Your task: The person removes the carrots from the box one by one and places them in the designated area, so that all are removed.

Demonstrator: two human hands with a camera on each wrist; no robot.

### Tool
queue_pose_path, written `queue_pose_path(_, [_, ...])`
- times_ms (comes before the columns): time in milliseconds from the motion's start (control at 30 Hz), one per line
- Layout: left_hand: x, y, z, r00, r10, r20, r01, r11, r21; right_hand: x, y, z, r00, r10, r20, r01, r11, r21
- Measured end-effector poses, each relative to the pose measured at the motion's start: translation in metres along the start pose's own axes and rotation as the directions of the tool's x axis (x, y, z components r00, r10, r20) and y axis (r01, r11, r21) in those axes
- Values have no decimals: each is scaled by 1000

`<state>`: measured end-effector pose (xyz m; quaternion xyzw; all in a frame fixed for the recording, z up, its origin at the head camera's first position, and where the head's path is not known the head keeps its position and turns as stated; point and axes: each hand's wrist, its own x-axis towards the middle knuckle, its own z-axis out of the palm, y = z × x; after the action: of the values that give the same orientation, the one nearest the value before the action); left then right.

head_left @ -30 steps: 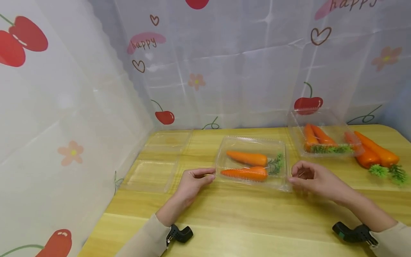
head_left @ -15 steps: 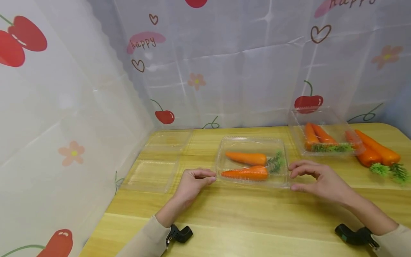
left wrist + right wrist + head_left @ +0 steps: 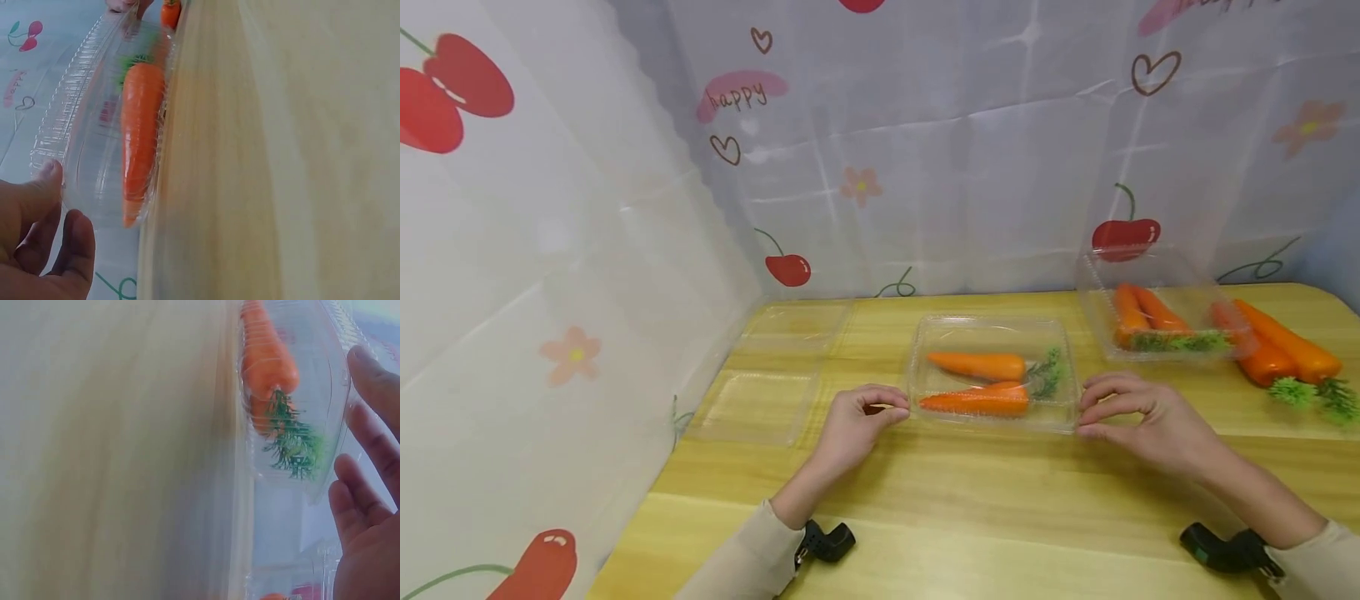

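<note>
A clear plastic clamshell box point(image 3: 992, 329) with a ridged rim lies in the middle of the table. Inside it are two orange carrots, one behind point(image 3: 977, 365) and one in front point(image 3: 977, 400), their green tops point(image 3: 290, 440) toward the right. At the box's near left corner, my left hand point(image 3: 857, 425) pinches the rim between thumb and fingers. My right hand point(image 3: 1157, 421) pinches the near right corner, thumb on the rim and the other fingers bent beside it. In the left wrist view, the left thumb point(image 3: 47, 178) lies against the clear edge.
Another clear box point(image 3: 1150, 350) with carrots in it stands at the back right, its lid raised. Loose carrots point(image 3: 1292, 342) with green tops lie beside it. An open clear box point(image 3: 756, 408) lies at the left. A patterned curtain point(image 3: 962, 167) hangs behind the table.
My right hand's fingers spread off the box's right corner and have come back together at the rim. The near right edge has shifted slightly back. My left hand stays at its corner.
</note>
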<state>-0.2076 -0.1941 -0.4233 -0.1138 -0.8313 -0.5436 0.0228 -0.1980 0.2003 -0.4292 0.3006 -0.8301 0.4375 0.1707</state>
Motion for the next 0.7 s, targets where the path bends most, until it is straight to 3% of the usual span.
queue_pose_path(333, [-1,11,4,999,29,20,-33,984,176,1,-5,-1,1000,29,1,-29,999,-29])
queue_pose_path(700, [-4,15,5,998,64,20,-67,972,224,4,-13,-5,988,145,62,-140,987,-84])
